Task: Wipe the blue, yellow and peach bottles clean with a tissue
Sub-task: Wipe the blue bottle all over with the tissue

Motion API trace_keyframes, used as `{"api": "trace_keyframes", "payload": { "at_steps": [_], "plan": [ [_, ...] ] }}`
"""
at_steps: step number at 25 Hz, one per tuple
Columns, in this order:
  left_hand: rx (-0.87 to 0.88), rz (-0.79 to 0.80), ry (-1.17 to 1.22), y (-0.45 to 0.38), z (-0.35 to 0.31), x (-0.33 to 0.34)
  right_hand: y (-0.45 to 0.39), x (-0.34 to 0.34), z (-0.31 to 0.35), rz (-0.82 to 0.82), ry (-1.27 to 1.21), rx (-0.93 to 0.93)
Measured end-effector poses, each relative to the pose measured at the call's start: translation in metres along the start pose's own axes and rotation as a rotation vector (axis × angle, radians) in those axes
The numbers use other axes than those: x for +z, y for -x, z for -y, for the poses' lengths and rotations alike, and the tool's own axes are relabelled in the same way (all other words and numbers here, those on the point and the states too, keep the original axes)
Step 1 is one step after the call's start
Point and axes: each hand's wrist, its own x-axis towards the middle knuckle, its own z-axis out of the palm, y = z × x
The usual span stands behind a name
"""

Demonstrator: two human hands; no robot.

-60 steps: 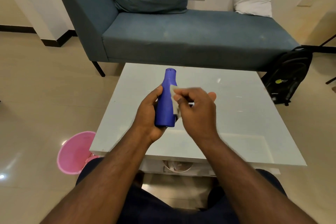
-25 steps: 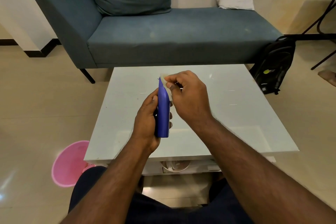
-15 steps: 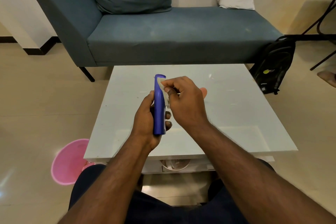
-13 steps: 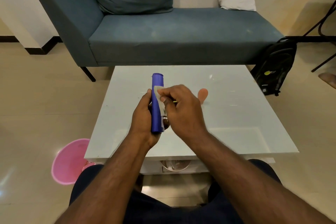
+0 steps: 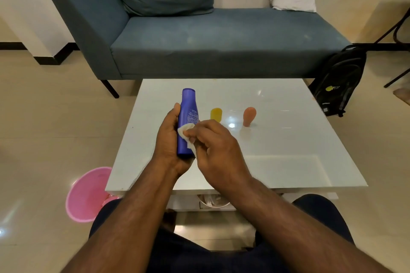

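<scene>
My left hand (image 5: 168, 139) grips the blue bottle (image 5: 187, 115) upright above the white table (image 5: 288, 139), thumb along its left side. My right hand (image 5: 213, 146) pinches a white tissue (image 5: 185, 132) and presses it against the bottle's lower front. The bottle's printed label faces me. Farther back on the table stand the yellow bottle (image 5: 216, 114), partly hidden behind my right hand, and the peach bottle (image 5: 249, 116), standing on its narrow end.
A blue sofa (image 5: 221, 37) with cushions stands behind the table. A pink bin (image 5: 85, 193) sits on the floor at the left, and a black backpack (image 5: 339, 80) leans at the right. A white bowl (image 5: 210, 200) shows under the table's front edge.
My right hand slid the tissue down from the bottle's neck to its lower body. The bottle turned, so its label now faces me. The yellow and peach bottles have come into view.
</scene>
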Motion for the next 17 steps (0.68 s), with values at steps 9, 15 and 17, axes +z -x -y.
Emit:
{"api": "trace_keyframes", "payload": {
  "at_steps": [9,15,17],
  "plan": [
    [-0.085,-0.06,0.029,0.003,0.002,0.005,-0.011,0.002,-0.003,0.014,0.009,0.051],
    [-0.106,-0.241,0.073,-0.007,0.0,-0.002,-0.009,0.0,-0.014,0.037,0.015,0.127],
    [-0.139,-0.257,0.101,-0.009,-0.001,-0.001,-0.005,0.002,-0.014,-0.013,-0.006,0.081]
  ]
}}
